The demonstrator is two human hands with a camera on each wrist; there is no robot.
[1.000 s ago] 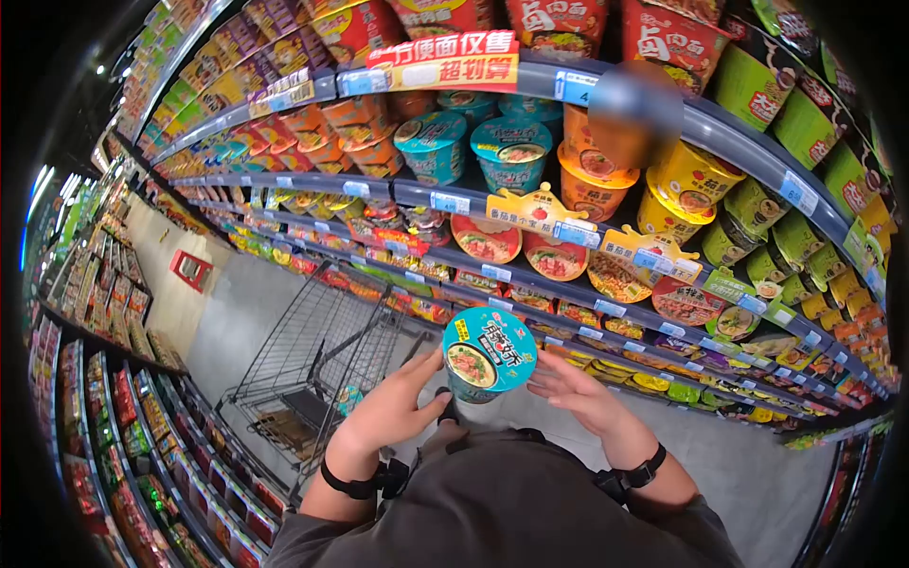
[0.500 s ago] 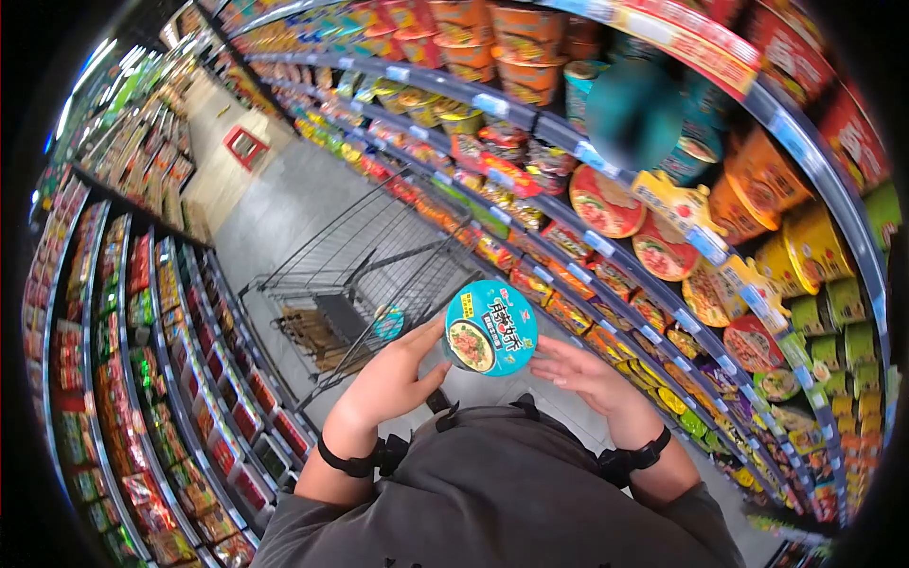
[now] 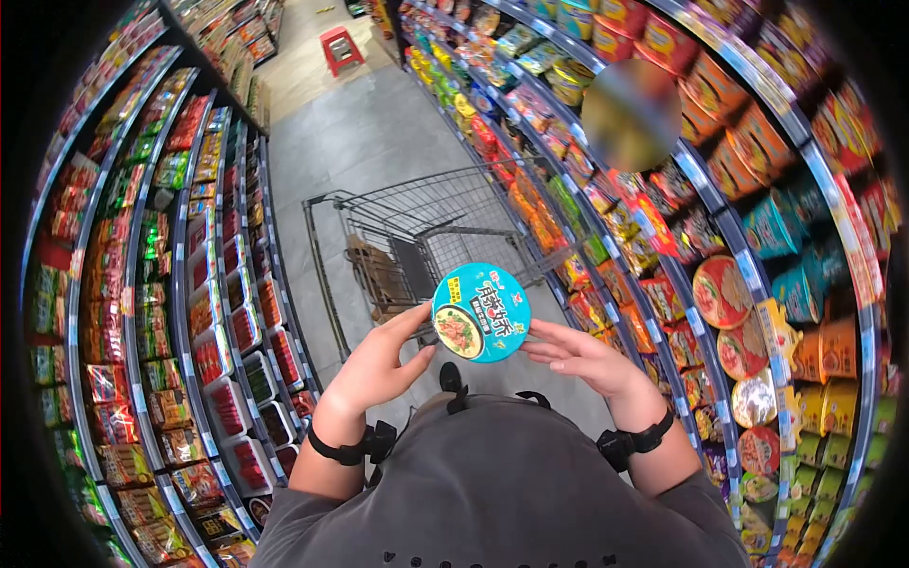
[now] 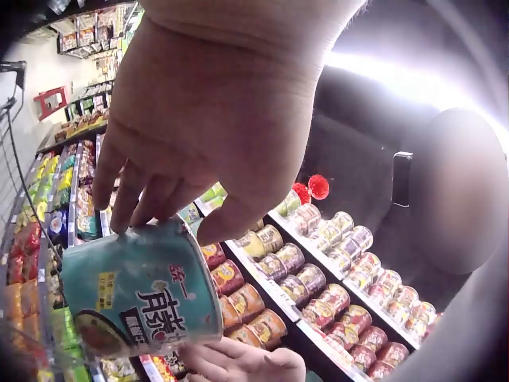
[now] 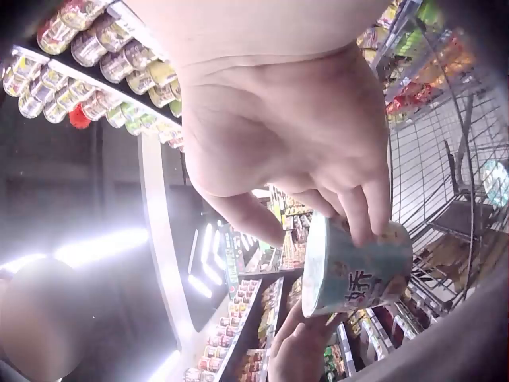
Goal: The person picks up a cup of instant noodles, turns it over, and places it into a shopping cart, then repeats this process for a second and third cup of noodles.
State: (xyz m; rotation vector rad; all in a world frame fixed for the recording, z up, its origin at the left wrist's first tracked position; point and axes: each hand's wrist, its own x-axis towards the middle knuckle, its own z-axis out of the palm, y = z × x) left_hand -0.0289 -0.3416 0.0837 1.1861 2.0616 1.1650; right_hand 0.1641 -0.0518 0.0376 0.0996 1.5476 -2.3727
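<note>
A teal instant noodle cup (image 3: 483,310), its printed lid tilted up, is held between both hands in front of the body. The left hand (image 3: 377,364) lays its fingertips along the cup's left side, thumb apart from it. On the opposite side, the right hand (image 3: 592,360) presses nearly straight fingers to the wall. In the left wrist view, the cup's printed face (image 4: 143,290) shows below the left palm. Fingers of the right hand (image 5: 290,135) rest on the cup's side in the right wrist view.
A wire shopping cart (image 3: 426,222) stands just ahead, with a brown bag (image 3: 374,284) in it. Snack shelves (image 3: 142,312) line the left. Noodle shelves (image 3: 720,189) line the right. A red stool (image 3: 341,50) stands farther down the grey aisle floor (image 3: 327,133).
The head view has swung left along the aisle, so the cart is now straight ahead and the noodle shelves have shifted right. Both hands keep holding the noodle cup much as before.
</note>
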